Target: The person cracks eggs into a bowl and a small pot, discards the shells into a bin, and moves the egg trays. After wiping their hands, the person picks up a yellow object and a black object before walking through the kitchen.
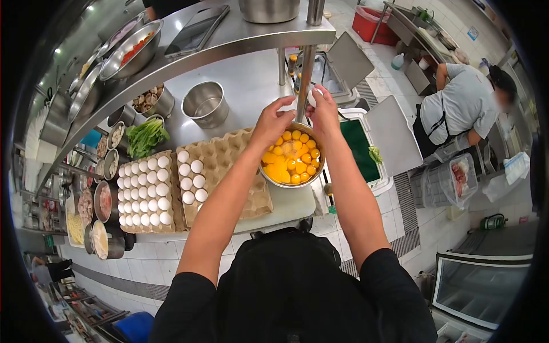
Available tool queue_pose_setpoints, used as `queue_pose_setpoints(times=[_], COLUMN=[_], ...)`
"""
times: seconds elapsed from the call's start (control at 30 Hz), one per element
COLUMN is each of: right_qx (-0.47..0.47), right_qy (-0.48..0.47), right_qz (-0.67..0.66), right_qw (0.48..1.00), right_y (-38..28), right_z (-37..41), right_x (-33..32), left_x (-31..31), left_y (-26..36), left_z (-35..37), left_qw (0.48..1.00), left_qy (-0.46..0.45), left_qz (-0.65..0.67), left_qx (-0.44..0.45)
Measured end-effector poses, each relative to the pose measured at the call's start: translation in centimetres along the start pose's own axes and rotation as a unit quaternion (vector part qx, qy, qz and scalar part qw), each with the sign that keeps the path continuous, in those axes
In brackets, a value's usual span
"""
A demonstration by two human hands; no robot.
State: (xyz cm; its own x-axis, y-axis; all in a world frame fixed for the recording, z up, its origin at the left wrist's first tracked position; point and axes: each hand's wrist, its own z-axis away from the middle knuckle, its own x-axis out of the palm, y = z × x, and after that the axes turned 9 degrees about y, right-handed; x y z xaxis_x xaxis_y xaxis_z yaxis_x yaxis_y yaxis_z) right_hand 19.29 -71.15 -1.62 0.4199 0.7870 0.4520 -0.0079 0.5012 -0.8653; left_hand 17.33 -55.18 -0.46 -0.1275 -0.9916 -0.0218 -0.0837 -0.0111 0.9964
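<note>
Because the right hand (pixel 323 114) grasps a white egg (pixel 312 98) over or just past the far rim of the metal bowl (pixel 294 186), a squeeze too hard could crush it and drop bits of shell among the yolks (pixel 301 167). Whether it is whole or already cracked, I cannot tell. The left hand (pixel 274 122) has a released grip, thumb and fingers parted with nothing visible between them, near the bowl's rim; a knock from either wrist could tip the bowl or burst yolks. The left forearm reaches across the part-filled tray (pixel 214 150), so brushing low might roll an egg loose onto the bench (pixel 246 108). By count: one egg in the right grip, one bowl, and two cardboard egg trays side by side. The full tray (pixel 147 230) carries about thirty eggs; the other shows seven clear of the arm, though more may be hidden. Yolks number well over twenty, too merged for an exact count. Behind the trays stand one steel pot (pixel 205 106) and one bunch of greens (pixel 146 137).
</note>
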Motion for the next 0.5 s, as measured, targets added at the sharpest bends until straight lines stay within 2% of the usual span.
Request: queue_pose_setpoints(times=[0.03, 0.07, 0.13, 0.3, 0.37, 0.4, 0.43, 0.5], right_qx=[0.004, 0.032, 0.068, 0.107, -0.006, -0.059, -0.057, -0.107], right_qy=[0.001, -0.051, -0.148, -0.207, -0.246, -0.217, -0.217, -0.213], right_qz=[0.002, 0.029, 0.083, 0.155, 0.352, 0.441, 0.442, 0.421], right_qw=[1.0, 0.998, 0.983, 0.96, 0.903, 0.869, 0.869, 0.875], right_y=[-0.7, -1.5, -1.3, -0.1, -0.1, -0.8, -1.1, -1.3], right_z=[1.5, 3.2, 5.2, 6.0, 6.4, 7.3, 7.6, 7.6], right_x=[0.0, -0.3, -1.4, -3.5, -3.6, -3.2, -3.3, -3.4], left_x=[-0.2, -0.6, -1.3, -2.5, -3.1, -3.3, -2.8, -1.2], left_y=[0.3, 0.7, 1.4, -1.2, -1.7, -1.3, -1.1, -0.6], left_z=[0.1, -0.1, -0.2, 1.8, 2.5, 2.8, 3.2, 3.9], left_qw=[0.998, 0.998, 0.985, 0.987, 0.973, 0.945, 0.945, 0.92], left_qy=[-0.021, -0.02, -0.172, -0.16, -0.158, -0.15, -0.15, -0.073], left_qz=[-0.025, -0.024, -0.015, -0.026, -0.162, -0.271, -0.27, -0.305], left_qx=[0.057, 0.053, 0.025, 0.001, 0.041, 0.11, 0.107, 0.233])
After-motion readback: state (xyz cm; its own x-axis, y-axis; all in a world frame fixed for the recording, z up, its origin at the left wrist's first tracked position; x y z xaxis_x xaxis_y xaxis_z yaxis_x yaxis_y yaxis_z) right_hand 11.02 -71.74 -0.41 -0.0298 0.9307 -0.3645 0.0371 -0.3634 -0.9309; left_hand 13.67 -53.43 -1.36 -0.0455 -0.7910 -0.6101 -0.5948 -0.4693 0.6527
